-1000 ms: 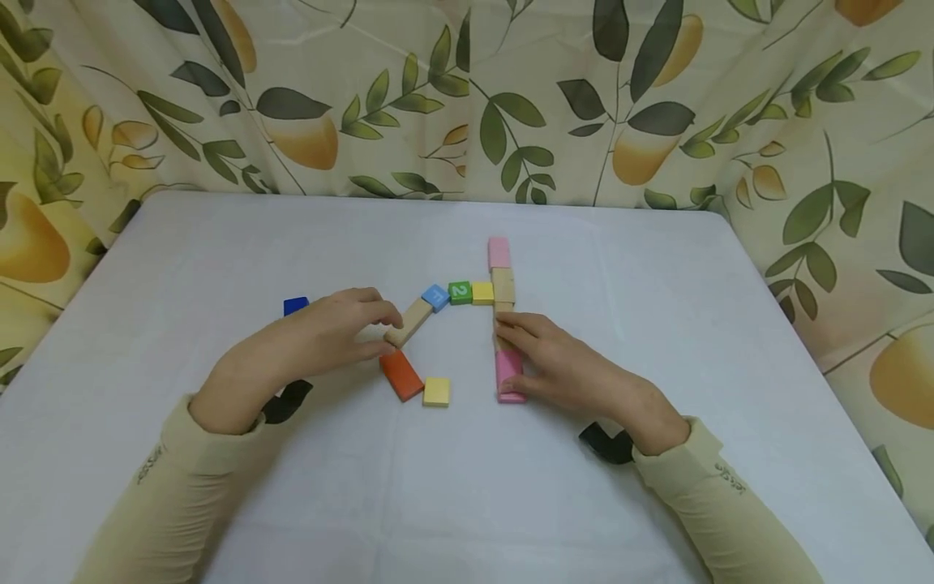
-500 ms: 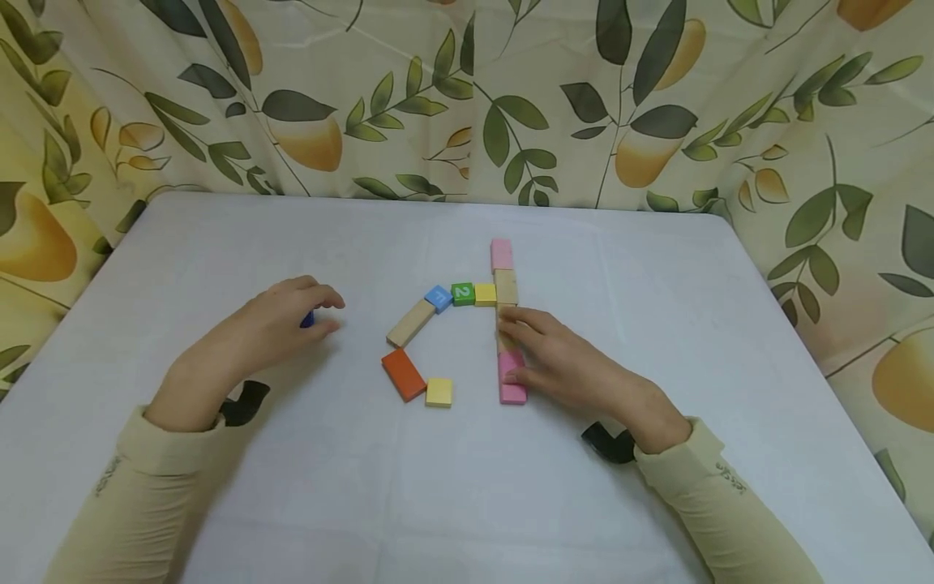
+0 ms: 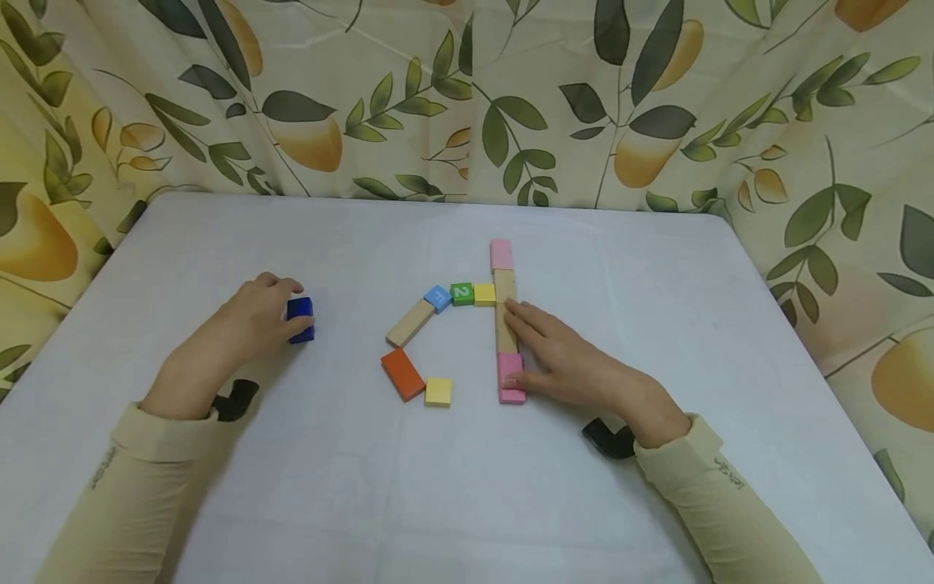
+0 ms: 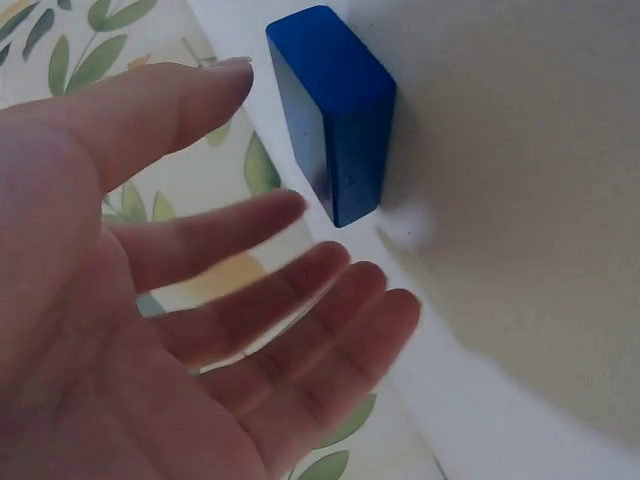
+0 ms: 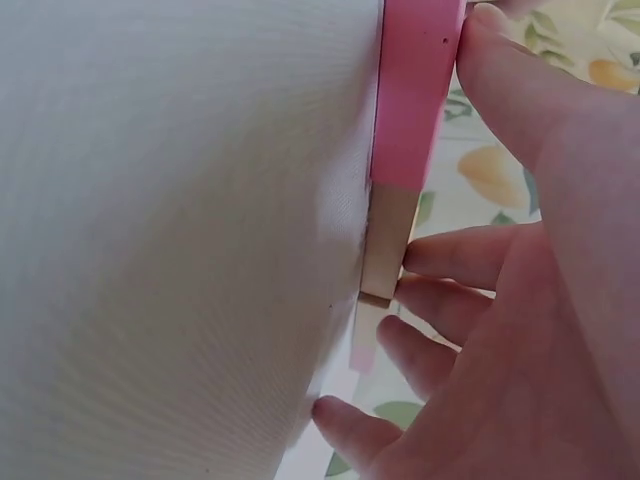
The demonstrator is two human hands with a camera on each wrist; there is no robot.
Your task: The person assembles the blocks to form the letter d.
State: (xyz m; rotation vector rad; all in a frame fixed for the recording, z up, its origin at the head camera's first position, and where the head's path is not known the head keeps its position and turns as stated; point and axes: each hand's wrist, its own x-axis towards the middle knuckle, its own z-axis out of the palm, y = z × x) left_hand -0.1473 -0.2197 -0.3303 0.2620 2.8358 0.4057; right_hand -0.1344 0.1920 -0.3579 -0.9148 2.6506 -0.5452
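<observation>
My left hand (image 3: pixel 251 324) is beside a dark blue block (image 3: pixel 301 319) at the table's left. In the left wrist view the thumb and fingers are spread apart, with the blue block (image 4: pixel 345 110) just beyond their tips. My right hand (image 3: pixel 565 357) rests along a straight column of blocks, its fingers extended. Its thumb touches the near pink block (image 3: pixel 511 369), while the fingertips lie on the long plain wooden block (image 3: pixel 505 331). The right wrist view shows the thumb at the edge of the pink block (image 5: pixel 415 100) and fingertips against the wooden block (image 5: pixel 390 240).
The column continues through another wooden block (image 3: pixel 505 285) to a pink block (image 3: pixel 501 254). Curving left from it are a yellow block (image 3: pixel 485 294), a green block (image 3: pixel 462 294), a light blue block (image 3: pixel 439 298), a wooden block (image 3: pixel 410 323), an orange block (image 3: pixel 403 374) and a pale yellow block (image 3: pixel 438 392).
My left hand has moved left from the wooden block in the curve to the dark blue block. My right hand has stayed at the column, its fingers shifting slightly.
</observation>
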